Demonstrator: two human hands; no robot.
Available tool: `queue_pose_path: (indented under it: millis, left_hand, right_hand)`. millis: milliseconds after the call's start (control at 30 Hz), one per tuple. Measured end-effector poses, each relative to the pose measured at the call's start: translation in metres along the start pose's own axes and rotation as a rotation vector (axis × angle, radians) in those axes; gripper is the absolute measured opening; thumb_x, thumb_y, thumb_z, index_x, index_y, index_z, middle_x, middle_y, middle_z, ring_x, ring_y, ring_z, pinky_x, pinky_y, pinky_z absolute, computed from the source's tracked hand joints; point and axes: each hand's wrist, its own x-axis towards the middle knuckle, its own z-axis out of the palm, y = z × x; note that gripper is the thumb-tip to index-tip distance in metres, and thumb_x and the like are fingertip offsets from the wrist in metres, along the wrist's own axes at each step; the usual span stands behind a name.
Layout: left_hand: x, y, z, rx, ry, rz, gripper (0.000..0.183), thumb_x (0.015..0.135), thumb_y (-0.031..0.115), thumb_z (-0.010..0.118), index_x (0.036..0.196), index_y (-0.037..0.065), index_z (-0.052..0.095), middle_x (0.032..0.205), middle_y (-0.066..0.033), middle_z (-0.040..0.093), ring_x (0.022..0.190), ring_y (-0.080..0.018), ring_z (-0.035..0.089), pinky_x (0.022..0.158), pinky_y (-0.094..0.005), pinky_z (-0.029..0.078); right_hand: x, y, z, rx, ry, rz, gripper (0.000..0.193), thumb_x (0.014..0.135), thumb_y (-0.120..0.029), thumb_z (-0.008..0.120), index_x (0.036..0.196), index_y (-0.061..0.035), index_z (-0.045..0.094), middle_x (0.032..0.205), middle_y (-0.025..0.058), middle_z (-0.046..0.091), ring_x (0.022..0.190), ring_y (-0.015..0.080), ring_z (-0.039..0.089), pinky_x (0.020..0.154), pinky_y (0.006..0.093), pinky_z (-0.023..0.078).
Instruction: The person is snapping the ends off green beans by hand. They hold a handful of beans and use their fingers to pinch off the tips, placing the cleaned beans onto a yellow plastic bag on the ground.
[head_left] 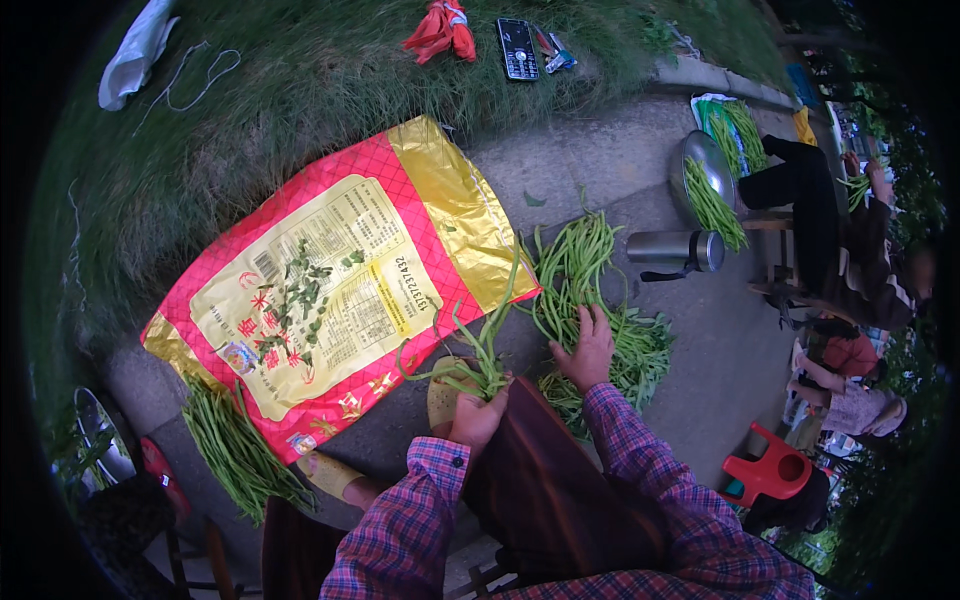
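Observation:
My left hand (476, 418) is closed round several long green beans (486, 365), whose tips stick up over the near right edge of a flattened sack. With fingers spread, my right hand (588, 352) rests on a heap of loose long beans (575, 262). Leafy greens (646, 345) lie beside and under that hand. The red, gold and cream sack (440, 180) is spread flat on the ground, with short cut green pieces (300, 290) scattered on it. A neat bundle of long beans (230, 440) lies at the sack's near left edge.
A steel flask (670, 248) lies beyond the heap, near a metal basin (690, 165) of beans. Another person (850, 230) sits at right holding greens. A red stool (768, 465) stands nearer. A phone (517, 50) and red plastic bag (440, 32) lie on the grass.

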Motion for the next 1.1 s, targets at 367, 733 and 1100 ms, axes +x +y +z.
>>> queue_pose_path:
  millis: [367,733,1100]
  left_hand:
    - [-0.001,0.165,-0.025,0.134,-0.011,0.090,0.024,0.096,0.023,0.062,0.090,0.001,0.067,0.079,-0.0081,0.069,0.072,-0.0150,0.064,0.074,-0.0334,0.052]
    - [-0.037,0.243,-0.177,-0.289,0.026,0.437,0.016,0.100,0.023,0.052,0.096,0.008,0.057,0.076,-0.0042,0.059,0.078,-0.0195,0.062,0.093,-0.0437,0.050]
    - [-0.031,0.198,-0.238,-0.632,0.408,0.513,0.016,0.096,0.018,0.060,0.106,0.006,0.062,0.103,-0.0063,0.068,0.098,-0.0196,0.065,0.086,-0.0368,0.052]
  right_hand:
    - [0.017,0.015,-0.017,0.069,0.140,-0.192,0.058,0.080,-0.015,0.070,0.134,-0.0139,0.050,0.143,0.0180,0.040,0.133,0.0349,0.038,0.110,0.0486,0.030]
    - [-0.004,0.028,-0.002,-0.283,-0.050,-0.308,0.040,0.081,-0.013,0.063,0.120,-0.0200,0.060,0.146,0.0040,0.041,0.138,0.0291,0.033,0.114,0.0547,0.024]
    - [-0.015,0.025,-0.004,-0.344,-0.087,-0.297,0.048,0.078,-0.005,0.060,0.125,-0.0164,0.059,0.151,0.0101,0.034,0.141,0.0321,0.029,0.115,0.0551,0.021]
